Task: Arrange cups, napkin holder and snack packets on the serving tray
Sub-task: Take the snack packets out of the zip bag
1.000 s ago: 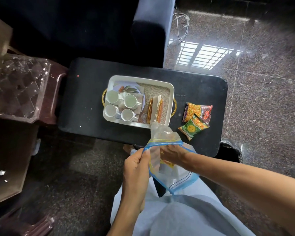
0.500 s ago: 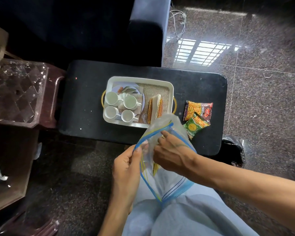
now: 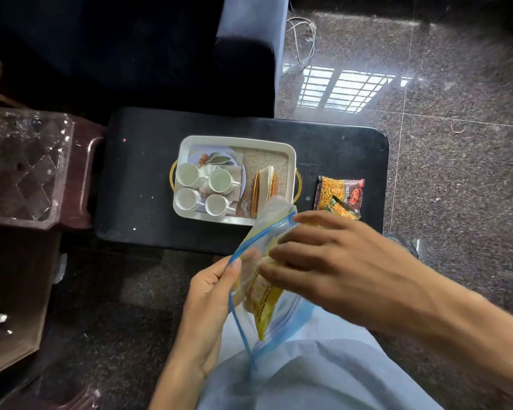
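A white serving tray (image 3: 237, 140) sits on the black table (image 3: 142, 184). It holds several white cups (image 3: 187, 174) on the left and a gold napkin holder (image 3: 264, 184) on the right. Two snack packets (image 3: 341, 193) lie on the table right of the tray, the green one partly behind my right hand. Over my lap, my left hand (image 3: 211, 294) pinches the rim of a clear blue-edged zip bag (image 3: 285, 321). The fingers of my right hand (image 3: 332, 261) reach into the bag's mouth and close on the top of a yellow snack packet (image 3: 262, 303); the thumb is hidden.
A dark sofa (image 3: 243, 54) stands behind the table. A brown stool with a clear plastic cover (image 3: 21, 167) is at the left. Speckled stone floor (image 3: 442, 143) lies to the right, and a cable (image 3: 302, 39) lies near the sofa's corner.
The bag has tipped up and its mouth has been pulled wider. My right hand went from the rim into the bag and is now on the yellow packet, which sits higher.
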Tool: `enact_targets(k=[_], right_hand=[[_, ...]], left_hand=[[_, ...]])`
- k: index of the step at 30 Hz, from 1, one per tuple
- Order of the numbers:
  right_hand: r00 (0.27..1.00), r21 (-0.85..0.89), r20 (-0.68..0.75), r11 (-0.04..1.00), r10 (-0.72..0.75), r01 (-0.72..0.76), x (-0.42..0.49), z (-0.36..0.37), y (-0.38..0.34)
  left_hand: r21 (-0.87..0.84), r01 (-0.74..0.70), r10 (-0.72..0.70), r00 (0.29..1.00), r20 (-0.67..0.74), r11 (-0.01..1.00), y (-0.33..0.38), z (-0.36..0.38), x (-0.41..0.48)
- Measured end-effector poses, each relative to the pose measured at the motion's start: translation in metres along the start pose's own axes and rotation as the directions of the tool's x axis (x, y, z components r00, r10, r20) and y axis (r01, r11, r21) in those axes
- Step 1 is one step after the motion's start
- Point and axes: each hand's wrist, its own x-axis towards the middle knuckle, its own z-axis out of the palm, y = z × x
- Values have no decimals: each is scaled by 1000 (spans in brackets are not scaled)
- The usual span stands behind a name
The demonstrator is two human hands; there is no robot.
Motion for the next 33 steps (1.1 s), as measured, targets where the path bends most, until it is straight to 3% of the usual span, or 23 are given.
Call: enact_targets(k=[6, 9, 12, 16, 21, 24, 26, 28, 33], right_hand=[[940, 286, -274, 951, 203, -122, -19, -33, 31], [842, 420, -378, 882, 385, -215, -27, -35, 46], [688, 588, -428, 759, 586, -281, -29, -31, 62], [482, 865, -302, 450, 822, -224, -22, -14, 91], [281, 872, -235, 330, 930, -362, -9, 49, 151], [119, 930, -38, 79, 992, -360, -1, 109, 193], [-12, 952, 121, -120, 993, -281, 6, 145, 214], [-134, 940, 229, -255, 964, -225, 11, 175, 227], [-316, 904, 358, -410, 879, -117, 19, 227, 236]], left_hand=[[32, 69, -72, 994, 77, 997, 1, -2, 11], [-48, 138, -135, 989, 59, 989, 1, 3, 12], [-51, 166, -165, 986, 23, 985, -1, 9, 11], [-2, 183, -183, 983, 13, 983, -2, 16, 10], [65, 189, -190, 982, 20, 980, -3, 19, 11], [56, 200, -201, 980, 8, 978, -4, 22, 13], [46, 211, -210, 978, -15, 976, -5, 25, 15], [39, 227, -225, 973, -41, 973, -6, 26, 17], [35, 259, -256, 964, -68, 965, -10, 33, 20]])
